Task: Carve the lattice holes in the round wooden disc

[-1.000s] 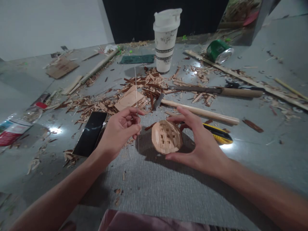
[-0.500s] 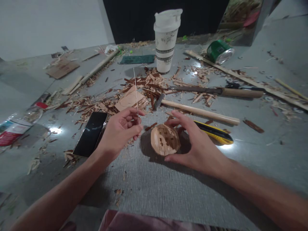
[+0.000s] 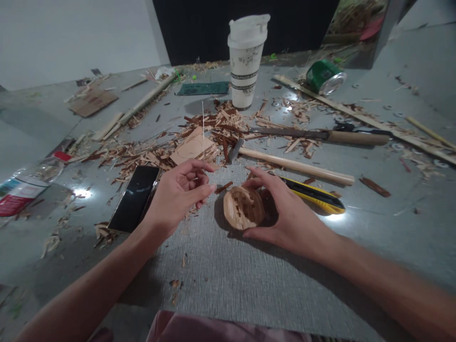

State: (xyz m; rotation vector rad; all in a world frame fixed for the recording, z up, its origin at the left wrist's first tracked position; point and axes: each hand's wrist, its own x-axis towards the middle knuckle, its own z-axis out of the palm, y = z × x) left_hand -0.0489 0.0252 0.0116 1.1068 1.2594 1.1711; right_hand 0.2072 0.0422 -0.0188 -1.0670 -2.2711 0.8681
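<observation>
A thin, pale, stick-like strand (image 3: pixel 203 128) rises almost upright from my left hand (image 3: pixel 187 187). My left fingers are curled around its lower end, which they hide. My right hand (image 3: pixel 281 204) grips a small round piece of carved wood (image 3: pixel 242 209) between thumb and fingers, just above the grey worktop. Its face is tilted to the left and has several small square holes and rough cuts. A gap separates the two hands. Behind the right hand lies a yellow and black utility knife (image 3: pixel 317 197), partly covered by the fingers.
Beyond my hands lie a hammer (image 3: pixel 295 166), a wooden-handled file-like tool (image 3: pixel 356 137) and heaped wood shavings (image 3: pixel 221 123). A lidded paper cup (image 3: pixel 245 66) stands behind them. The phone (image 3: pixel 135 197) and plastic bottle (image 3: pixel 26 190) are left; a green can (image 3: pixel 324 76) lies back right.
The carved wood has turned in my right hand, so its face tips further to the left. The pale strand has swung slightly right and stands straighter.
</observation>
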